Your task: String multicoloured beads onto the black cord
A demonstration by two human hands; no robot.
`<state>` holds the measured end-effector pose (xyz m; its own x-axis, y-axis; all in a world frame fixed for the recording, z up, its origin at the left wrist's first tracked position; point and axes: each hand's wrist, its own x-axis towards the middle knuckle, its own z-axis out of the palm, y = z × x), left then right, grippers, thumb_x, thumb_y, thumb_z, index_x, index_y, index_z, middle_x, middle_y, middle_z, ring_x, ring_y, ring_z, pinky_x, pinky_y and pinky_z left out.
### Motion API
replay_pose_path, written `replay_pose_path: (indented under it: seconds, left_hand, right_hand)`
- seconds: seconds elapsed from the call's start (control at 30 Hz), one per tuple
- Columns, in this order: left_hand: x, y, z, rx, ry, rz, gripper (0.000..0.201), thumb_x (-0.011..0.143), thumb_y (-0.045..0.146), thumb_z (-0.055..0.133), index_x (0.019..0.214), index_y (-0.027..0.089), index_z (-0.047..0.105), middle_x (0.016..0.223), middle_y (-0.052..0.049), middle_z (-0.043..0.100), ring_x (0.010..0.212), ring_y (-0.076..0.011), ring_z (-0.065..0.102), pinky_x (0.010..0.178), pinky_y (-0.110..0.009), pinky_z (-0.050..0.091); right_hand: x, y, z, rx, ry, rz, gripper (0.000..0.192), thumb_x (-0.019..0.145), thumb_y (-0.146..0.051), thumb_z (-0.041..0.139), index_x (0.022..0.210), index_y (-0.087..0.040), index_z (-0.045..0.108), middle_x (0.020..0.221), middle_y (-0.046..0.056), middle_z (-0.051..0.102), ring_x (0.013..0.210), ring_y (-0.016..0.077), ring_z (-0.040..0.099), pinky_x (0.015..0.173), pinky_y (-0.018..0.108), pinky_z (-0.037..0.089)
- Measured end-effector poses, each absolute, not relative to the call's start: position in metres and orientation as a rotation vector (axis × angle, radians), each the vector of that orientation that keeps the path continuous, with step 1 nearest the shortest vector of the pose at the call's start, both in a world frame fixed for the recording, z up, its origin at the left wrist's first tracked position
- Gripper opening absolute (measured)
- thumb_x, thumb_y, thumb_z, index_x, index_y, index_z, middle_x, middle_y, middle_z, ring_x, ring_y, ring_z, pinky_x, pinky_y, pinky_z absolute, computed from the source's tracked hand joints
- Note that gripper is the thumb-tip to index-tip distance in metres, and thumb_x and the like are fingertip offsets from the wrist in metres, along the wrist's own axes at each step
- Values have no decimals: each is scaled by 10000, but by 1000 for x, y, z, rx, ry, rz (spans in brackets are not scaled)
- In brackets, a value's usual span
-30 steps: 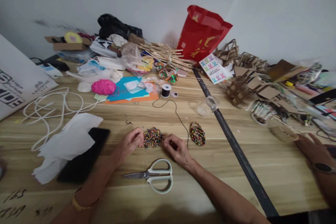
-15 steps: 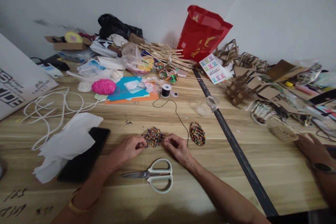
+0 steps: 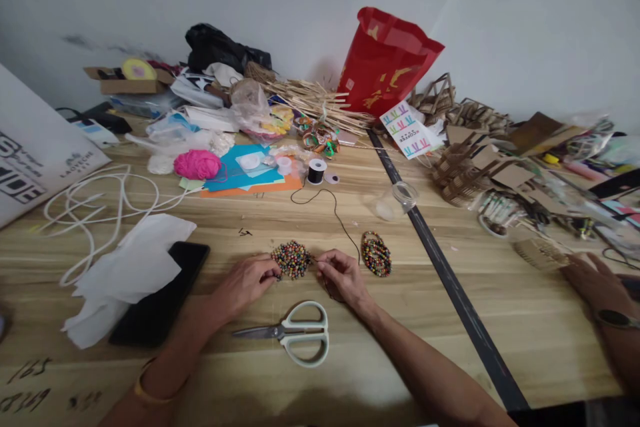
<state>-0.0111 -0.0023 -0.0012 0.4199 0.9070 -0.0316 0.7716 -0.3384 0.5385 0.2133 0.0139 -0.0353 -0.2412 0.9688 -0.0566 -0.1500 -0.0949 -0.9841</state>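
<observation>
A pile of small multicoloured beads [image 3: 291, 259] lies on the wooden table between my two hands. At its left edge is my left hand [image 3: 253, 280], thumb and fingers pinched together; anything between the tips is too small to make out. On the pile's right side my right hand [image 3: 345, 278] pinches a thin black cord [image 3: 340, 221], whose tip points at the beads. This cord runs back to a black spool [image 3: 316, 172]. Right of my right hand lie coiled strings of beads [image 3: 376, 254]. Scissors with pale handles [image 3: 306, 333] rest just in front of the pile.
At left, white paper [image 3: 125, 273] partly covers a black tablet-like slab [image 3: 165, 300], near a white cable [image 3: 120, 213]. A clear plastic cup [image 3: 397, 201] lies beyond the bead strings. Craft supplies and a red bag [image 3: 385, 67] line the back. Another person's hand [image 3: 595, 283] is at far right.
My right hand has turned slightly and lifted a little, and a loop of the cord now shows beneath it. My left hand has shifted only slightly at the pile's edge.
</observation>
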Motion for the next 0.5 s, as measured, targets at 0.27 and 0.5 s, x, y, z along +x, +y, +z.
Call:
replay_pose_path:
  seconds: [0.27, 0.5]
  left_hand:
    - [-10, -3, -4, 2268, 1386, 412, 217, 811, 99, 504, 836, 200, 694, 856, -48, 669, 801, -197, 601, 724, -280, 424]
    - [-12, -5, -10, 2257, 1360, 498, 180, 836, 166, 520, 858, 216, 691, 866, -36, 665, 815, -193, 588, 756, -289, 423]
  right_hand:
    - [218, 17, -32, -1000, -1185, 1551, 312, 705, -448, 710, 733, -174, 564, 526, -38, 552, 389, 61, 403, 371, 174, 316]
    - [229, 26, -32, -982, -1227, 1626, 278, 722, -424, 711, 763, -176, 592, 610, -11, 616, 489, 85, 510, 466, 186, 408]
